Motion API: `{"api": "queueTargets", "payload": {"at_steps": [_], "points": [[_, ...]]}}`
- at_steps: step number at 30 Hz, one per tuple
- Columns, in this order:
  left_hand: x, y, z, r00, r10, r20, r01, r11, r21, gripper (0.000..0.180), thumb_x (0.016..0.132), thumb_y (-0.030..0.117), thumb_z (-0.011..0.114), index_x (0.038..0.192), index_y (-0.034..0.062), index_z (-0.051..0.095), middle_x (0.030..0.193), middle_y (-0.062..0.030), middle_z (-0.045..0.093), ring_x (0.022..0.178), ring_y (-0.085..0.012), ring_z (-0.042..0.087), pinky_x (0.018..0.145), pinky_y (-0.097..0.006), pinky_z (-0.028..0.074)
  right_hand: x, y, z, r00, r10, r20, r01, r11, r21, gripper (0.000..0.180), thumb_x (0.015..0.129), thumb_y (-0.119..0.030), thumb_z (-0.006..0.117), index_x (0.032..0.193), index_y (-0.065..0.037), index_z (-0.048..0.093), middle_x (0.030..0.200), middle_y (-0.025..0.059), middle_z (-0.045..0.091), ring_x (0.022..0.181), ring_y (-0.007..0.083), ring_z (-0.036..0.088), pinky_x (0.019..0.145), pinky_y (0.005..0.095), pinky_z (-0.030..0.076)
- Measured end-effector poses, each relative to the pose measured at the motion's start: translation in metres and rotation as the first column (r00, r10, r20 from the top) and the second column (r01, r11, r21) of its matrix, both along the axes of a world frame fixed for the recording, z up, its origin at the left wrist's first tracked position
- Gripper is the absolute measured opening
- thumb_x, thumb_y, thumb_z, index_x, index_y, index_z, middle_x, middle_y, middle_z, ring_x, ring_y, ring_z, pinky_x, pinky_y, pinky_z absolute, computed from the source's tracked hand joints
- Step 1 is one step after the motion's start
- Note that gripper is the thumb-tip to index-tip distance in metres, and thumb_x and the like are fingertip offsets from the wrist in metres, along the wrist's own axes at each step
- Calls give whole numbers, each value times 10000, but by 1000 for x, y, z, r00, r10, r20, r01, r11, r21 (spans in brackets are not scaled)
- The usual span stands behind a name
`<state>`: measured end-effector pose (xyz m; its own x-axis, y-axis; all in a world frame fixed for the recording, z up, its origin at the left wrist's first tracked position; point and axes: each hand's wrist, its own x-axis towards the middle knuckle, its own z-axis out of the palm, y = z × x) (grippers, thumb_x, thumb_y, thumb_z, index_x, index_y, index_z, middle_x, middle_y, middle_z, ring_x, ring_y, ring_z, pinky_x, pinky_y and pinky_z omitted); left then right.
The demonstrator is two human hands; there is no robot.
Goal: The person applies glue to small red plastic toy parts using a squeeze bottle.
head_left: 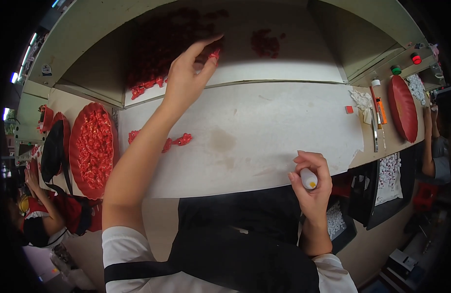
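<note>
My left hand [189,73] reaches over the front lip of the recessed compartment. A small red glossy piece [215,53] shows at its thumb tip, pinched there, while the index finger points out past it. Under and beyond that hand, many dark red pieces [162,41] lie in the shaded compartment, with a smaller group [265,43] farther right. My right hand [314,188], by the front edge of the white-covered table [264,127], is wrapped around a small white bottle [309,178] with a yellow tip. Near my left forearm lie a few red pieces [181,140].
At left stands a red scalloped tray [76,146] full of red pieces. On the right are a small red block [349,110], crumpled tissue [362,100], an orange-handled tool [381,111], an empty-looking red tray [401,110] and a black bin [367,202]. Other people work at both sides.
</note>
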<state>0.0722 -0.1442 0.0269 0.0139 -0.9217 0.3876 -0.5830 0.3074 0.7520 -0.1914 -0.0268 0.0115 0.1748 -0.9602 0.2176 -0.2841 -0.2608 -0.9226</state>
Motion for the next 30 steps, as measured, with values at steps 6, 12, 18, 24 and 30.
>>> {"api": "queueTargets", "payload": {"at_steps": [6,12,18,24,30], "points": [[-27,88,13,439,60,-897,481,827,291,327,797,37,530,1122,18,492,887,-38,578,852,-128,562,748,-259,448,3,7,-2,989,77,124,-75,997,-22,414,659,104,508,1050,15,405,981,134,448,699,133,500,616,254,428],[-47,130,-21,62,166,-984,651,740,166,226,813,27,515,1038,33,499,882,-50,579,834,-137,561,742,-261,441,8,20,17,901,175,398,-191,982,0,343,719,70,447,1053,26,385,1077,154,345,773,193,524,634,267,459],[-69,144,-36,-225,165,-960,617,787,-9,133,840,67,498,970,44,513,879,-62,552,770,-135,530,705,-257,424,8,28,33,968,122,219,-125,992,-4,301,762,24,520,1050,28,433,1022,164,410,856,221,542,701,287,475],[-69,148,-34,-140,82,-987,644,765,-28,217,875,146,455,1046,29,518,840,-57,542,732,-136,521,668,-248,422,9,29,22,946,-22,322,64,990,-123,395,711,-178,658,956,3,406,890,141,473,680,211,555,556,285,482],[-69,147,-40,-215,22,-976,668,733,-131,258,877,220,455,1009,3,504,776,-60,547,698,-146,553,648,-255,444,19,30,27,892,-83,444,146,983,-109,456,643,-240,735,883,-47,399,885,115,474,682,166,516,544,244,466]]}}
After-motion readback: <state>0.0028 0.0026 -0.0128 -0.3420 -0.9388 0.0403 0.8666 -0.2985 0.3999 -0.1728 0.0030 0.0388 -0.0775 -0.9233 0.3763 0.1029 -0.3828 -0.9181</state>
